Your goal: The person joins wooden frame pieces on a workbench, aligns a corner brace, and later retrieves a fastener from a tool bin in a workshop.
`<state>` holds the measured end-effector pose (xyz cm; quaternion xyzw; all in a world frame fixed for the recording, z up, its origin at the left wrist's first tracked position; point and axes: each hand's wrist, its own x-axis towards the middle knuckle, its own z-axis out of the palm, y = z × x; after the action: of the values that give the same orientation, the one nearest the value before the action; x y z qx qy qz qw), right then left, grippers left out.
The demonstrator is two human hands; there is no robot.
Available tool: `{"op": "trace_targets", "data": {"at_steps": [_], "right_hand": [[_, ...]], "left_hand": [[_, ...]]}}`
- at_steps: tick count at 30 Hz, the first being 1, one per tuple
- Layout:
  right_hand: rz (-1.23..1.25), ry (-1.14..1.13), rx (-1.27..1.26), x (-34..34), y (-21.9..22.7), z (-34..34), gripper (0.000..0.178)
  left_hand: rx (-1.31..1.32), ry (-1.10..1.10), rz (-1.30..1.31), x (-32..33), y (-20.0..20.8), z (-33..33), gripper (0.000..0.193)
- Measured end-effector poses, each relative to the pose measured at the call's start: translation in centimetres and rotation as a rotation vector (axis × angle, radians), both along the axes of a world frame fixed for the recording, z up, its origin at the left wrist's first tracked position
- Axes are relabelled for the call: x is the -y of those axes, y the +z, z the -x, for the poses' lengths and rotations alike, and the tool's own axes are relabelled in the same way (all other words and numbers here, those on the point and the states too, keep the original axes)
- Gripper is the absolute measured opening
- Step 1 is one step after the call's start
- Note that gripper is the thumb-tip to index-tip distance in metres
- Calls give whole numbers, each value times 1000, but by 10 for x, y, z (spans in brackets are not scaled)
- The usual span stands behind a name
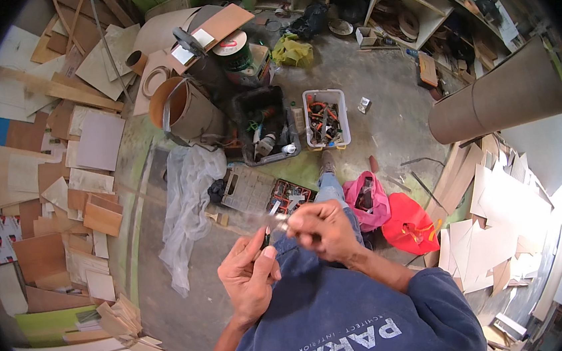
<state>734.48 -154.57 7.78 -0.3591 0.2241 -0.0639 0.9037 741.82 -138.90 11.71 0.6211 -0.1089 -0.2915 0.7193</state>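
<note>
My left hand (248,275) pinches a short dark pencil-like stick (266,241) between thumb and fingers, its pale pointed tip upward. Close to that tip, my right hand (326,230) is closed on a small shiny thing (280,223), too blurred to name. Both hands are raised in front of my dark blue shirt (353,309). Beyond them on the floor lies an open grey tool case (247,189) with assorted small parts in its right side. A paintbrush (218,218) rests near the case.
Farther off are a white bin of tools (342,96), a black crate (242,112) and a brown bucket (198,112). Crumpled plastic sheeting (186,197) lies left. Pink (379,210) and red (411,224) bags sit right. Board offcuts (100,211) line the left side.
</note>
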Motion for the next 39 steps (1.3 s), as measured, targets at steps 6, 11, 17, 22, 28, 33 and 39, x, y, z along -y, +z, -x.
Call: {"op": "trace_targets", "data": {"at_steps": [6,11,17,22,28,33,39], "right_hand": [[71,145,60,-2,6,-8,21],[65,140,-10,-1,9,-7,22],[-110,-179,-11,6,-17,-4,21],[-7,146,53,-3,10,-8,23],[-1,130,39,-3,6,-9,22],[-145,-377,-2,10,-27,-12,21],[13,88,45,-3,2,-8,23]], "left_hand": [[5,-54,-15,-3,0,0,32],[0,-37,5,-1,3,0,33],[35,5,4,2,4,0,33],[-2,-11,-45,0,-1,1,34],[0,-33,-31,-1,2,-1,31],[79,-3,21,-2,-2,-2,34],[-25,-15,-39,1,2,-3,30]]}}
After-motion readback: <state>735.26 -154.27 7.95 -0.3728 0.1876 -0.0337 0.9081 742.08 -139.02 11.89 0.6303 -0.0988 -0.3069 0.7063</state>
